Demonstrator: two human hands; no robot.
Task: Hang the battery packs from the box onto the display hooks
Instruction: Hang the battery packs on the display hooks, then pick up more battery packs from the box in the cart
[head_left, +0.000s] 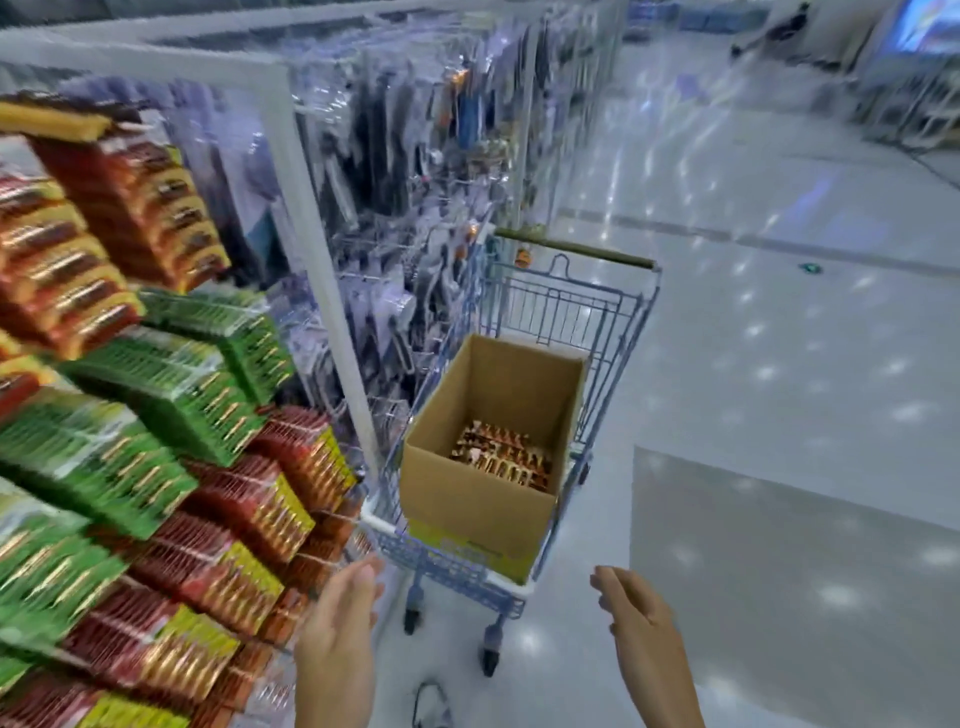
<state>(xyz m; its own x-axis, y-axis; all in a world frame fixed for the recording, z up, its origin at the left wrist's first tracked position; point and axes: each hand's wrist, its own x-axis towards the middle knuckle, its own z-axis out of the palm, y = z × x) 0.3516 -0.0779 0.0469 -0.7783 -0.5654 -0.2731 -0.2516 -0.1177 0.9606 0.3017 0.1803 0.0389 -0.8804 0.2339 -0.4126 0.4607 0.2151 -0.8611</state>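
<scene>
Battery packs (501, 457) in the box (478, 499) were blurred, orientation unreadable; my left hand (340, 623) and right hand (636, 618) were relaxed, holding nothing.

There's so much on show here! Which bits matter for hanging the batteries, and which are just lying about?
For the job: cardboard box; battery packs inside it; display of hung packs; left hand and right hand, both empty.
Just about: shopping cart carrying the box; clear-wrapped goods on the next rack.
</scene>
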